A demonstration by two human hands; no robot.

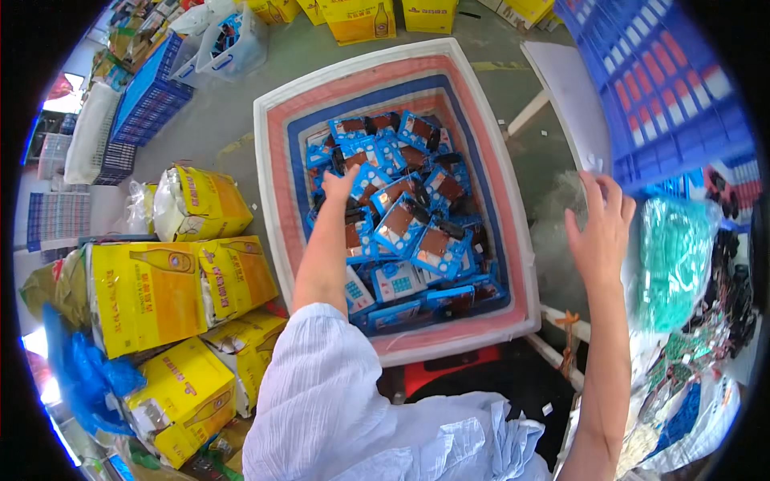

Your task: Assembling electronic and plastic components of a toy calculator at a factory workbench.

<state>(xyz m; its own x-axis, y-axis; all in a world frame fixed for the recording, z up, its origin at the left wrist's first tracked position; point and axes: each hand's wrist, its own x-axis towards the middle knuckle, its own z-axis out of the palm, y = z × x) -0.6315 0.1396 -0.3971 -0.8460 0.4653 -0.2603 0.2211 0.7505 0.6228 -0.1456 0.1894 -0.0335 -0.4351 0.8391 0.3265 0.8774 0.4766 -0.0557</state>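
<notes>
Many flat blue-and-white packs (401, 226) with brown panels and black parts lie heaped in a large striped bin (274, 160) with a white rim. One pack with teal square buttons (399, 282) faces up near the bin's near side. My left hand (340, 186) reaches over the left part of the heap, next to a blue pack (369, 183). Its thumb and fingers look apart, and no pack shows lifted in it. Outside the bin's right wall, my right hand (600, 220) is raised with its fingers spread and nothing in them.
Yellow cartons (148, 293) are stacked left of the bin. A clear tub (233, 48) and blue crates (148, 92) stand at the far left. On the right are a white board (565, 96), a large blue crate (658, 88) and a green plastic-wrapped bundle (678, 260).
</notes>
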